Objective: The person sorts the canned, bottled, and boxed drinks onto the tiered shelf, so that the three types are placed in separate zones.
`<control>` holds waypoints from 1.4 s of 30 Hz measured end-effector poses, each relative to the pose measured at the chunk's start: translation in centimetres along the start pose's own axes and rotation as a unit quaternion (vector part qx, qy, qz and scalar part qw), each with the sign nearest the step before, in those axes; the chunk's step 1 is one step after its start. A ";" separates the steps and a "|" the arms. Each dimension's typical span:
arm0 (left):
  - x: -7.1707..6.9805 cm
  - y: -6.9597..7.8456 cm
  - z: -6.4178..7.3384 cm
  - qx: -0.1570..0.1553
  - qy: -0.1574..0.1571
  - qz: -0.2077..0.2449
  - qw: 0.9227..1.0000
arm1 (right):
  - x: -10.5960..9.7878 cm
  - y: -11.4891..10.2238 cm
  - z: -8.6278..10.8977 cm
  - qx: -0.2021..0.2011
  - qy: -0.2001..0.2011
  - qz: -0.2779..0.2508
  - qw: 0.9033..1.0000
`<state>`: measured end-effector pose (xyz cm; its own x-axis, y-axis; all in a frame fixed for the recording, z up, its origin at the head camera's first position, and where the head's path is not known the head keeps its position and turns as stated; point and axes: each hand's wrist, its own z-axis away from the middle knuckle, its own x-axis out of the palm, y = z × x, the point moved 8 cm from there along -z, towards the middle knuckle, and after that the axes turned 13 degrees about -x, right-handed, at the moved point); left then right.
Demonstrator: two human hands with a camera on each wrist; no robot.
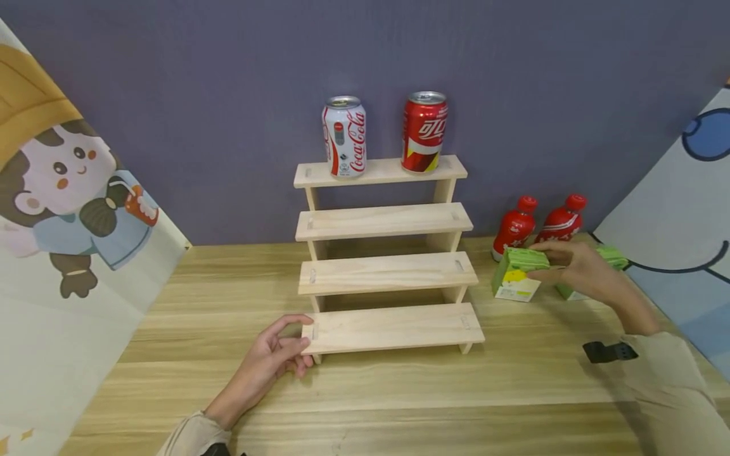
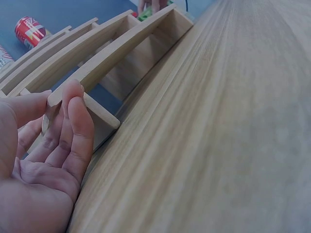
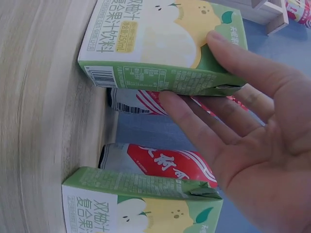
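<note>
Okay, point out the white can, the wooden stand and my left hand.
White can (image 1: 345, 137): head view, printed side.
Wooden stand (image 1: 388, 273): head view, second-lowest shelf.
Left hand (image 1: 270, 356): head view, middle of the hand.

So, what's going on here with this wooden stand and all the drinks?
Someone's left hand holds the wooden stand at the left end of its lowest step, while their right hand grips the left green juice carton. A second carton stands to its right, with two red bottles behind. A white can and a red can stand on the top step.
</note>
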<state>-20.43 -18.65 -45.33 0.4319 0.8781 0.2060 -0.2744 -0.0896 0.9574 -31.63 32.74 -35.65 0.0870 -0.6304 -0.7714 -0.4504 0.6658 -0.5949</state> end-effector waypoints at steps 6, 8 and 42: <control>0.0 -0.1 -0.1 0.002 -0.001 0.001 1.000 | -0.6 -0.6 -0.2 -0.051 0.036 -0.005 0.998; 0.0 -0.1 -0.1 0.001 -0.002 0.003 1.000 | -0.8 -0.9 -0.4 -0.059 0.047 -0.012 0.997; 0.1 -0.1 -0.1 0.006 -0.006 -0.001 1.000 | -2.2 -7.1 0.0 -0.107 0.192 0.002 0.975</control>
<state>-20.49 -18.47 -45.39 0.4432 0.8723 0.2068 -0.2633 -0.0939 0.9601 -28.59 29.40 -29.78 -0.2362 -0.7590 -0.6068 -0.6290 0.5954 -0.4999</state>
